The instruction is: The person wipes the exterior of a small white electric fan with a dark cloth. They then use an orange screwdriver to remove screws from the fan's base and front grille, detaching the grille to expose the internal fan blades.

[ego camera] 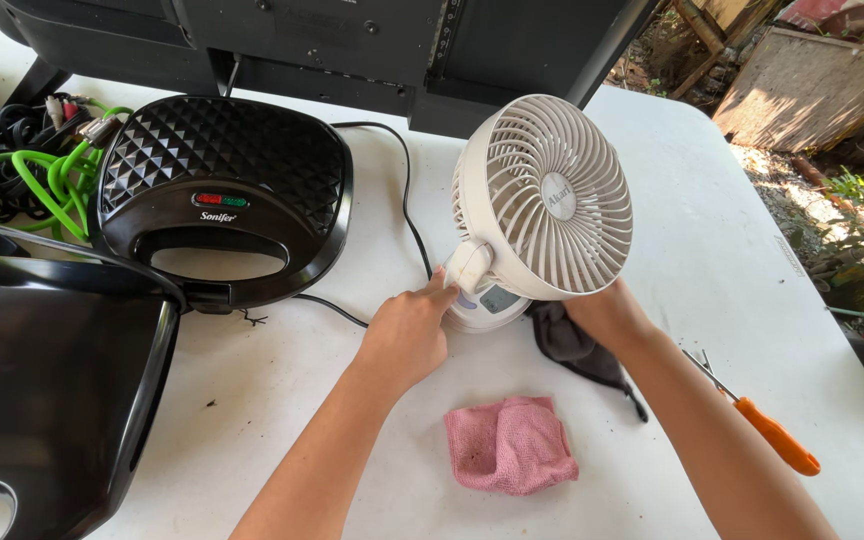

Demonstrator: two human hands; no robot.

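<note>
A small white desk fan (544,196) stands on a white table (712,250), its round grille tilted up toward me. My left hand (407,335) touches the fan's base and the hinge at its left side with the fingertips. My right hand (604,312) reaches under the grille at the right side of the base, its fingers hidden behind the fan, and seems to rest on a dark grey cloth (574,345) lying by the base. A folded pink cloth (510,445) lies on the table just in front of both hands.
A black sandwich maker (220,190) sits at the left, its cord (407,205) running past the fan. Another black appliance (47,390) fills the near left corner. Green and black cables (27,165) lie at the far left. An orange-handled screwdriver (767,428) lies at the right.
</note>
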